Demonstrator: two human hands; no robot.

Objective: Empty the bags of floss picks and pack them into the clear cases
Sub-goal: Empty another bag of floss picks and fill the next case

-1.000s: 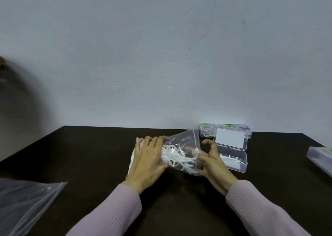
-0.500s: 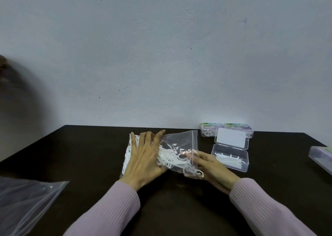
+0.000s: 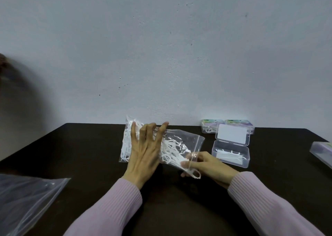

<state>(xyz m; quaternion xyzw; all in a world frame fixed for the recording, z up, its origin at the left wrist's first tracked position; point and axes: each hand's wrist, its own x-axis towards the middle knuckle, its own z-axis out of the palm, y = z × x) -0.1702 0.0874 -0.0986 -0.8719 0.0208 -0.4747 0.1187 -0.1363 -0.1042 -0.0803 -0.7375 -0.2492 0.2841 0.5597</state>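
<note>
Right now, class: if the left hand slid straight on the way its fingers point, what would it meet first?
The left hand lies flat on the bag of floss picks, fingers pointing away. Past the bag, only bare table shows, then probably the wall.

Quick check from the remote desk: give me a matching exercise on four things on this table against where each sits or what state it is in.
Things:
1. bag of floss picks
2. open clear case
3. left hand
4. empty bag

States:
A. lid up, a few picks inside
B. near left edge of table
C. fingers spread, pressing flat on the bag
D. mouth facing the right hand

Pairs: 1-D, 2-A, 3-C, 4-B
</note>
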